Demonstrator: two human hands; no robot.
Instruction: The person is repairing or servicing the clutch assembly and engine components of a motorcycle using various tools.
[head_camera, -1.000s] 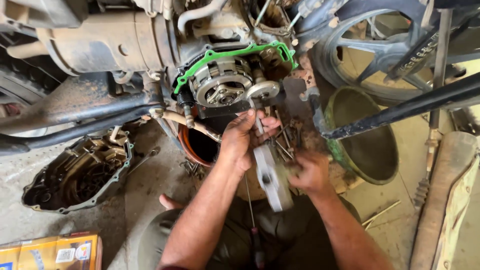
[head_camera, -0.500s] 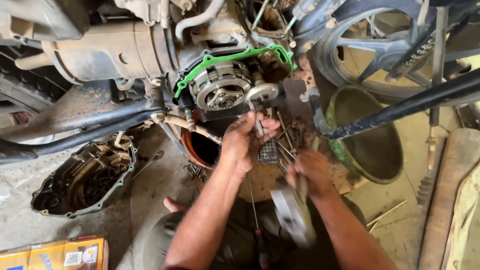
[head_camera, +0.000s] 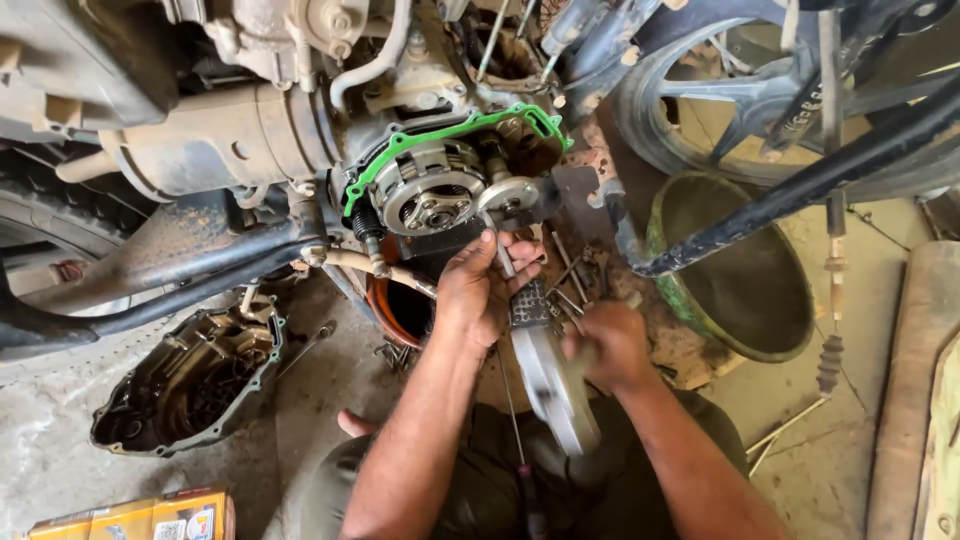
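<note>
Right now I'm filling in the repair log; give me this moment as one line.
left hand: at small metal part below clutch | right hand: gripping grey metal lever | engine cover: on floor

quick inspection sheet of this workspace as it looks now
surface: stained concrete floor, oily.
job's things: open engine with clutch ringed by a green gasket; long metal lever.
clutter: removed cover on the floor, green basin, small tools, yellow box.
grippers: left hand up at a thin tool under the clutch; right hand gripping the lever.
cables: loose cable hanging at right.
surroundings: rear wheel, exhaust pipe, wooden planks.
</note>
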